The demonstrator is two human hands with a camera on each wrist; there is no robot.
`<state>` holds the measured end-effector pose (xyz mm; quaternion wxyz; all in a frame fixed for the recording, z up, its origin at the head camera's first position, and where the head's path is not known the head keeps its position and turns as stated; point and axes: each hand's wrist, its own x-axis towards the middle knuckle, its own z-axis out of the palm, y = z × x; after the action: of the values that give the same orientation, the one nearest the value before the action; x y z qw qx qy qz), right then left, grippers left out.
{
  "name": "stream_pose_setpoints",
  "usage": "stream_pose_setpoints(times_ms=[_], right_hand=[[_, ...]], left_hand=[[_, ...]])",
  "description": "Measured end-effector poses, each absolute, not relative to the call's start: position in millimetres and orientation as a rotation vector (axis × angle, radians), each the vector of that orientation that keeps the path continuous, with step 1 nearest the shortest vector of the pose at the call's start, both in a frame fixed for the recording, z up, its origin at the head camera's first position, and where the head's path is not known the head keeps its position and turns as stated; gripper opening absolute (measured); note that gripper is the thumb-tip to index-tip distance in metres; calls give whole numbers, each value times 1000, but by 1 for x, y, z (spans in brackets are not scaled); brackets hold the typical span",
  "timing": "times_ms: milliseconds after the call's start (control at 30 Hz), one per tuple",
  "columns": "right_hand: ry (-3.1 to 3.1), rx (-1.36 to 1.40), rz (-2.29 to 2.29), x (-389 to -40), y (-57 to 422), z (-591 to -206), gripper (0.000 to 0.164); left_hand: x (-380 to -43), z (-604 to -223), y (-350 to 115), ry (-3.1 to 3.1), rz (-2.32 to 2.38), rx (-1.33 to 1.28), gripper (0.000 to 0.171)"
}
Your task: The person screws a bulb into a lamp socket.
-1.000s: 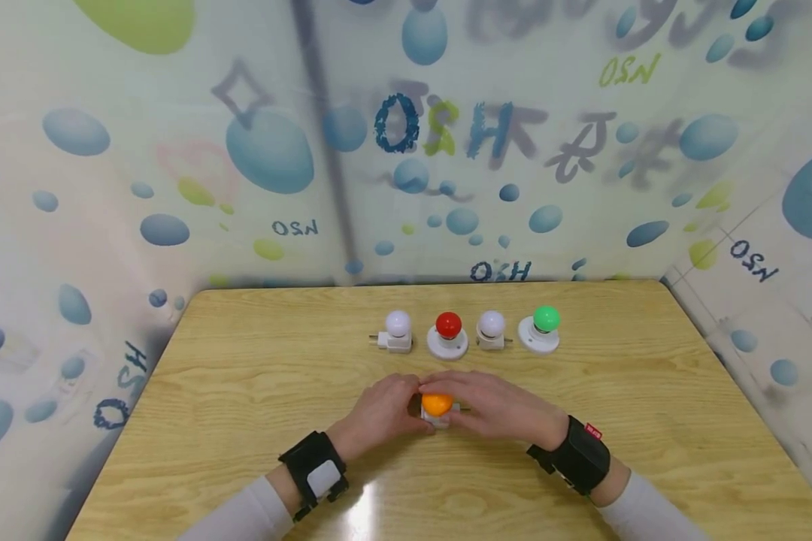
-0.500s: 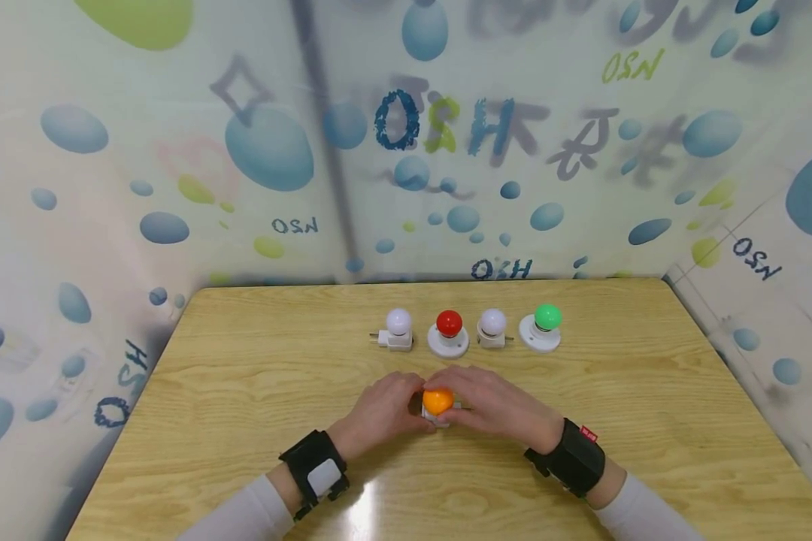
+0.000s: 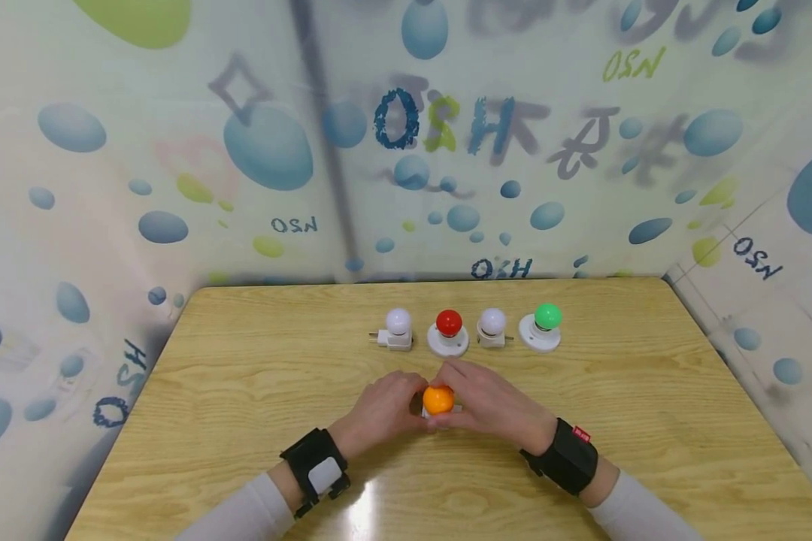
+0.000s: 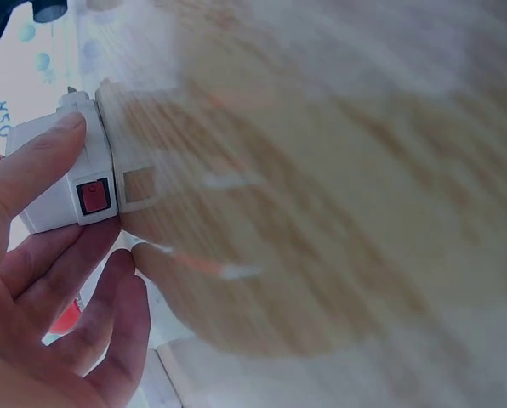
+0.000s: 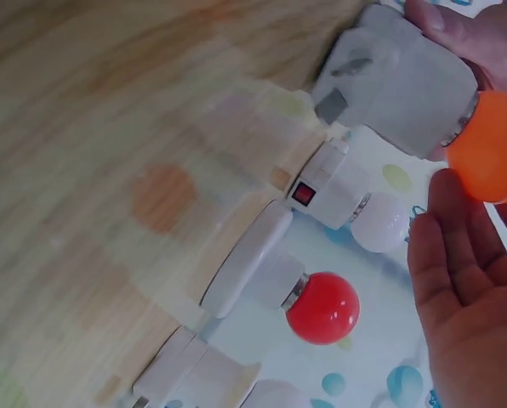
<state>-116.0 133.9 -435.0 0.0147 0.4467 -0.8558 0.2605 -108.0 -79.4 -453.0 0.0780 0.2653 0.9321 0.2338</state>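
Note:
An orange light bulb [image 3: 438, 400] stands upright in a white plug-in lamp socket [image 4: 54, 204] near the middle of the table. My left hand [image 3: 384, 409] grips the socket's body between thumb and fingers, and the left wrist view shows its red switch [image 4: 93, 196] just below the thumb. From the other side, my right hand [image 3: 494, 406] holds the orange bulb with thumb and curled fingers. In the right wrist view the metal collar of the bulb [image 5: 485, 146] shows at the socket's mouth; the right thumb is mostly out of that view.
Behind the hands stands a row: a white bulb in a plug-in socket [image 3: 398, 330], a red bulb on a round base [image 3: 449, 324], another white bulb [image 3: 492, 321] in a plug-in socket, and a green bulb [image 3: 547, 316] on a round base. A patterned curtain [image 3: 257, 248] borders the wooden table [image 3: 257, 361].
My right hand's fingers have drawn in closer round the orange bulb, and its wrist has shifted slightly left. The left hand keeps its grip on the socket almost unmoved.

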Motion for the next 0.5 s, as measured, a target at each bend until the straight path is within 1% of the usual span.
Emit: stream_pose_setpoints(times_ms=[133,200,367,500], right_hand=[[-2756,1412,844,-115,141,-431,64],[-2783,1463,879,-115,145,-428,66],[-2729,1622,943,-116,150,-423,49],[-2668,1638,928,-117,148,-424,43]], left_hand=[[-108,-453,-79,2796,700,793,41],[-107,-453,-79,2792,707,792,45],[-107,-454,-79,2789,705,785,50],[-106,-454,-80,2796,699,786,49]])
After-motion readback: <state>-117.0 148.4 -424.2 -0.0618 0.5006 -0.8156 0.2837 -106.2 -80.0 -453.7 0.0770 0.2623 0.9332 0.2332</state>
